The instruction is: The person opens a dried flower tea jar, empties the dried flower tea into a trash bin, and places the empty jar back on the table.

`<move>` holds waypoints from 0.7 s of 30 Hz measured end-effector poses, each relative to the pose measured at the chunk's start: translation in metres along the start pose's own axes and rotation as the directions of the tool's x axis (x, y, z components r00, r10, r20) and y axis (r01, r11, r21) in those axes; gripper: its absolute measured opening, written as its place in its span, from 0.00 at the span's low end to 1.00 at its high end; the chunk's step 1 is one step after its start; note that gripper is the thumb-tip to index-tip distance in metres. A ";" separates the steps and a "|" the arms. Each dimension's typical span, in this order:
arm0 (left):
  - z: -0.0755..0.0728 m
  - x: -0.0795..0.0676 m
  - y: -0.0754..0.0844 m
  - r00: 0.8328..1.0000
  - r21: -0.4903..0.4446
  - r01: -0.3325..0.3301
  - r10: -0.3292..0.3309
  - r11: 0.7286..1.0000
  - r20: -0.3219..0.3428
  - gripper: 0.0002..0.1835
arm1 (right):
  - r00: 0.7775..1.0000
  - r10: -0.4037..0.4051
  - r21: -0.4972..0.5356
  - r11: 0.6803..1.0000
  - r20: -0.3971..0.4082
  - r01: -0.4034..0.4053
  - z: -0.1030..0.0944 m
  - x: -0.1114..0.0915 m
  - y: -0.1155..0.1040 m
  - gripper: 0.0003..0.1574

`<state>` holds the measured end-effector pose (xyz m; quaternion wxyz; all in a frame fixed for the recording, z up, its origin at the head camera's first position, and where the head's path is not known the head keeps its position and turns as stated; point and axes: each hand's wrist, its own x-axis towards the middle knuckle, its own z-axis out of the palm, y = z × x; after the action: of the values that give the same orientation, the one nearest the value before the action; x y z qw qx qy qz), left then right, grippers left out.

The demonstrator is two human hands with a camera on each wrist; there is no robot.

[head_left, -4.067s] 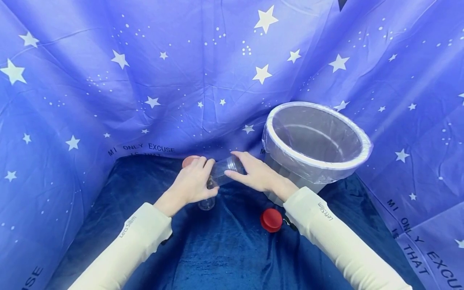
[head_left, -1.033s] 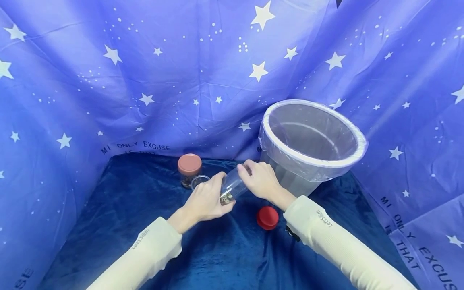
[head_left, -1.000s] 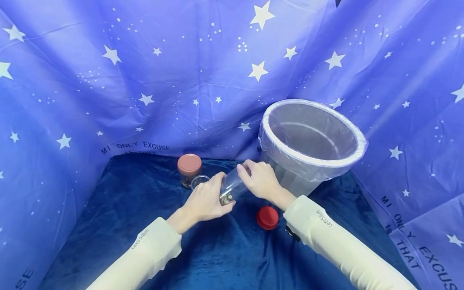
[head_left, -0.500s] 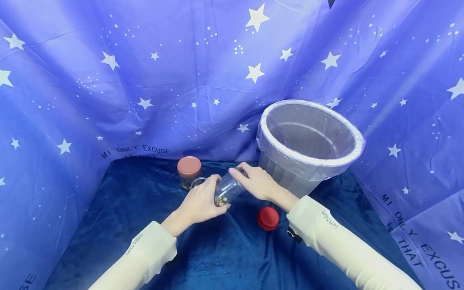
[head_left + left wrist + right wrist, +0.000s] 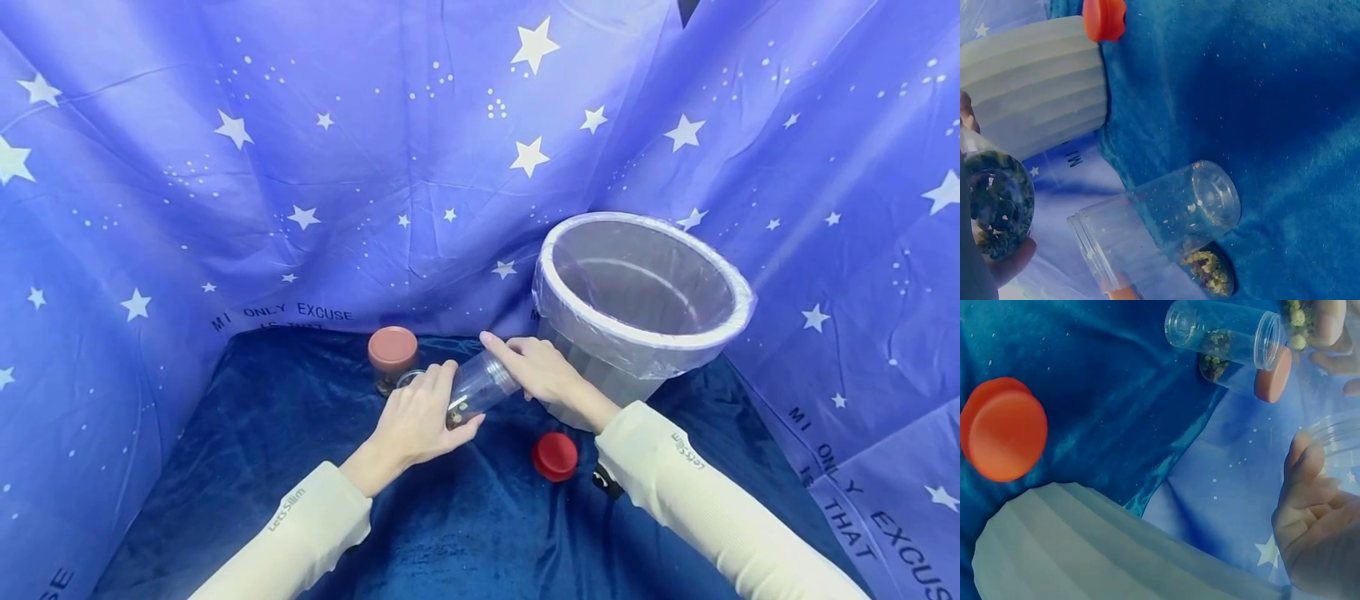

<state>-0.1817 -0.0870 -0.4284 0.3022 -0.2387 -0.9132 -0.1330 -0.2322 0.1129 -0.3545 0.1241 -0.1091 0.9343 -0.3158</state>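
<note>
My left hand [image 5: 412, 417] grips the lower end of a clear jar [image 5: 480, 385], fingers and thumb round its wall. Dried yellowish flower buds [image 5: 1297, 325] lie at the bottom of this tilted jar. My right hand [image 5: 547, 371] holds the threaded mouth end, which points up and to the right; its curled fingers [image 5: 1310, 462] show beside the threads in the right wrist view. Behind my left hand stands a second clear jar [image 5: 1160, 206], lidless, with a few crumbs inside. Next to it is a jar with a pink lid [image 5: 393, 348] and dried pieces inside.
Two stacked red lids [image 5: 555, 456] lie on the dark blue cloth [image 5: 457, 525], right of the hands. A grey ribbed bin [image 5: 637, 341] lined with a clear plastic bag stands at the back right. Star-printed blue curtains [image 5: 360, 167] surround the cloth.
From about four seconds ago, the held jar has come nearer, its mouth tipped further up, and buds show inside. Within the last half second my right thumb has shifted, baring the neck threads.
</note>
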 end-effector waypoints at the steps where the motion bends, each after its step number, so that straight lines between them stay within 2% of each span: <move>1: 0.000 0.000 0.000 1.000 0.018 -0.008 0.009 1.000 -0.014 0.40 | 1.000 -0.003 -0.003 1.000 -0.003 0.003 0.000 0.000 0.000 0.44; 7: 0.003 -0.001 0.002 0.996 0.115 -0.059 0.067 0.992 -0.061 0.40 | 0.999 0.039 -0.035 0.999 0.029 -0.038 -0.001 0.000 -0.002 0.46; 12: 0.003 -0.002 0.003 0.997 0.155 -0.058 0.065 0.986 -0.041 0.40 | 0.994 0.082 0.000 0.997 0.077 -0.083 -0.001 0.001 -0.001 0.47; 21: 0.002 -0.002 0.004 0.997 0.156 -0.070 0.075 0.985 -0.029 0.40 | 0.997 -0.008 0.052 0.999 0.076 0.004 -0.001 0.001 0.005 0.37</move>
<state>-0.1794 -0.0829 -0.4309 0.3404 -0.2451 -0.9061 -0.0547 -0.2341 0.1171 -0.3565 0.1613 -0.1208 0.9201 -0.3358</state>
